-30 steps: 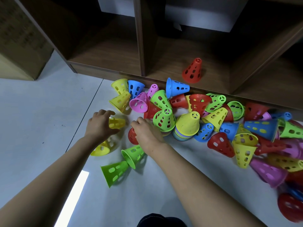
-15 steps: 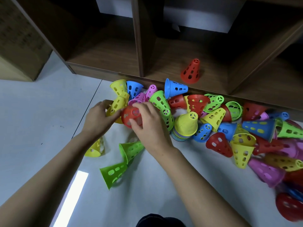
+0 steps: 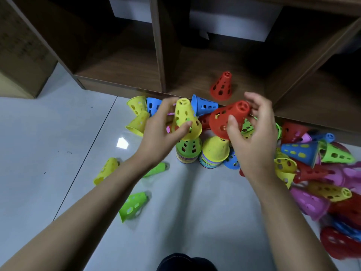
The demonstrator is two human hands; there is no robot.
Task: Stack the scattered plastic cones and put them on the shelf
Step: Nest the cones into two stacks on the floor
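Left hand [image 3: 158, 132] and right hand [image 3: 252, 141] hover, both gripping.

The single wide-angle view looks from the person's head, forward and steeply down at the floor [image 3: 39, 153]. It sits near the left hand [image 3: 160, 132] and right hand [image 3: 254, 141], whose forearms enter from the bottom edge. The shelf [image 3: 121, 63] spans the top.

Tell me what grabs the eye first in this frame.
Mid-frame, the left hand grips a yellow cone and the right hand a red cone, above two short stacks on the floor. Bright loose cones sprawl rightward, and a lone cone stands on the shelf.
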